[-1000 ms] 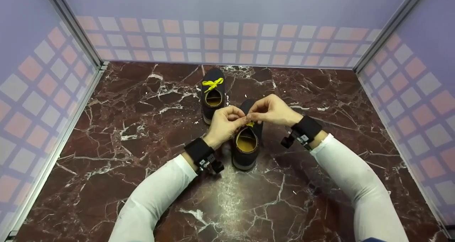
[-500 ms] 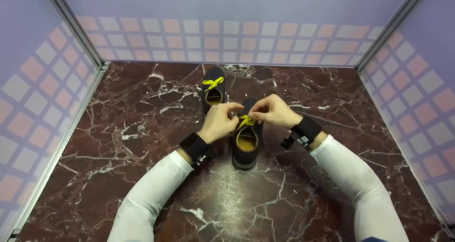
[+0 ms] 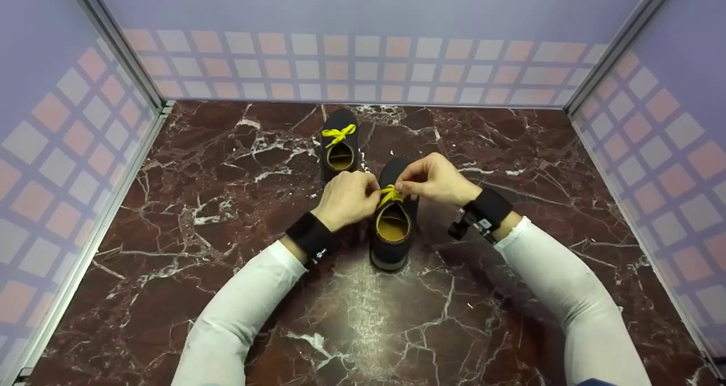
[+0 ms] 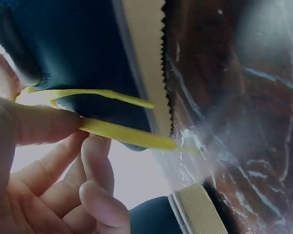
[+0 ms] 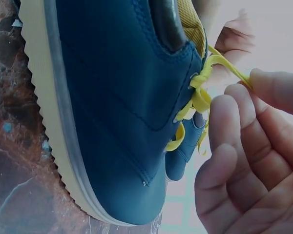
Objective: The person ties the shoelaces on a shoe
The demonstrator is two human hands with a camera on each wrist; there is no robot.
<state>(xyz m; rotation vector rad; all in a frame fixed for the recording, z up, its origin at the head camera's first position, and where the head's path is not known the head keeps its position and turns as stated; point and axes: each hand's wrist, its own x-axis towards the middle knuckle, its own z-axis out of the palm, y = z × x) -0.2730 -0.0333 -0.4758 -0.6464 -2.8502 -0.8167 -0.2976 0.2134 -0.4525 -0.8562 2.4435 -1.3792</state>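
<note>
A dark shoe (image 3: 390,253) with a tan inside and a cream sole stands on the floor, toe pointing away. Yellow shoelace (image 3: 391,194) crosses its throat, with a loop and a knot at the eyelets in the right wrist view. On the left side of the shoe, my left hand (image 3: 347,202) pinches a lace strand (image 4: 127,134) between thumb and index finger; a second strand lies above it. From the right, my right hand (image 3: 437,181) pinches another strand (image 5: 232,69) by thumb and fingertips, pulled taut from the knot. Its remaining fingers are bent.
The matching dark shoe (image 3: 340,117) stands farther back to the left, its yellow laces tied in a bow (image 3: 338,134). Red-brown marbled floor (image 3: 238,250) lies around both shoes. Lilac panels (image 3: 363,12) with pink and white squares enclose the back and sides.
My left hand has left the right fingertips, shifted left with its fingers spread, then closed on a lace strand beside the shoe. The right hand stays almost still; the yellow knot is now uncovered.
</note>
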